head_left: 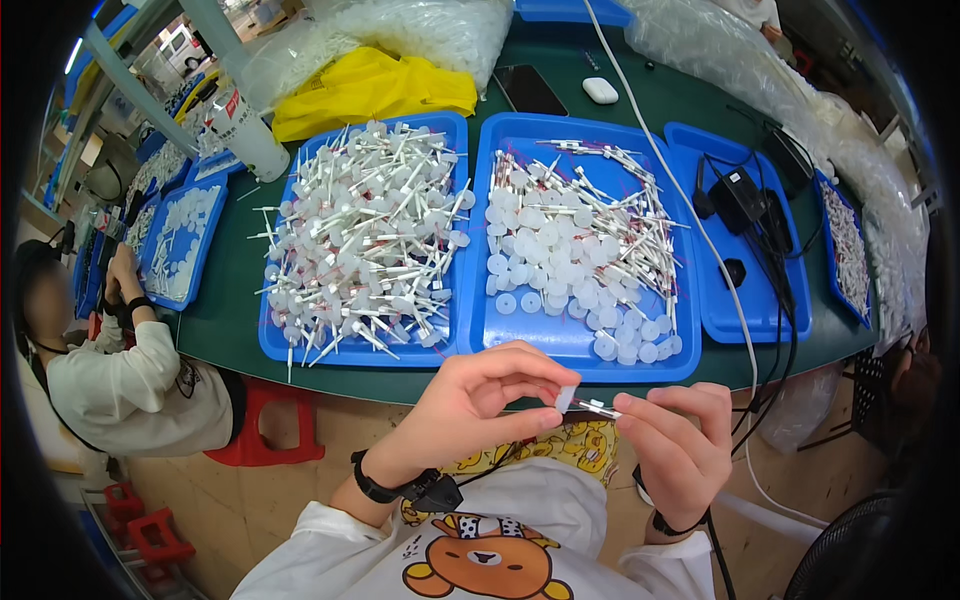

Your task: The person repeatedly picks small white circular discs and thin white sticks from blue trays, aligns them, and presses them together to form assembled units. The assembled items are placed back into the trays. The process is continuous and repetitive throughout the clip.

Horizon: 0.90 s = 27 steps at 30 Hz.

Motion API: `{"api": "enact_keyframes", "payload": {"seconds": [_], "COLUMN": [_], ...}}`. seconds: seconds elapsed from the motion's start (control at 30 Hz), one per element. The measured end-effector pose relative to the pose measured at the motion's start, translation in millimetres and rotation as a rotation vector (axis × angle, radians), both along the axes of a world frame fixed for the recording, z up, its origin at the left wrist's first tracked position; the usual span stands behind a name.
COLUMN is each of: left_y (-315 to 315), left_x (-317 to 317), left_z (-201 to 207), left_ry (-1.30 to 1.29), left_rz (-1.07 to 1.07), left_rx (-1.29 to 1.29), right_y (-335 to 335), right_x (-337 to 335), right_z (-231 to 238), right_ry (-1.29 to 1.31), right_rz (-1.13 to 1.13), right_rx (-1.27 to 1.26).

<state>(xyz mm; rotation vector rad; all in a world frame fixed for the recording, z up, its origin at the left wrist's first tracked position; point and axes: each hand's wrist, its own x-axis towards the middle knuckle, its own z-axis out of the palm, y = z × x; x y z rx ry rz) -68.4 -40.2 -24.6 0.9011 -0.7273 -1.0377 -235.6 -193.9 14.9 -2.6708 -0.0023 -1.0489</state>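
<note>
Between thumb and fingers, my left hand pinches a small translucent white disc, held on edge. My right hand grips a thin white-and-silver stick-shaped part, whose tip points at the disc; whether the two touch I cannot tell. Both hands are just off the table's front edge. Beyond them, a blue tray contains a heap of loose white discs and a pile of thin stick parts with red wires. To its left, another blue tray is piled with discs fitted onto sticks.
At the right, a blue tray carries black adapters and cables. A white cord crosses the table. A phone, white earbud case, yellow bag and cup lie behind. A co-worker sits at left.
</note>
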Motion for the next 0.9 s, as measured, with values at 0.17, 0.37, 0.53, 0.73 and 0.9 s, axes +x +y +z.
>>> {"api": "enact_keyframes", "payload": {"seconds": [0.17,0.37,0.53,0.73,0.9], "left_y": [-2,-2,-1,6,5], "left_x": [-3,-7,-4,-3,-10], "left_z": [8,15,11,16,19], "left_ry": [0.046,-0.228,-0.551,-0.639,-0.858], "left_rz": [0.018,0.114,0.197,0.185,0.304], "left_rx": [0.052,0.091,0.024,0.056,0.037], "right_y": [1,1,-2,8,18], "right_x": [2,3,6,5,4], "right_z": [-6,-7,-13,-16,-17], "right_ry": [-0.009,0.043,0.05,0.128,0.193], "right_rz": [0.017,0.051,0.135,0.157,0.087], "right_rx": [0.046,0.117,0.354,0.805,1.109]}}
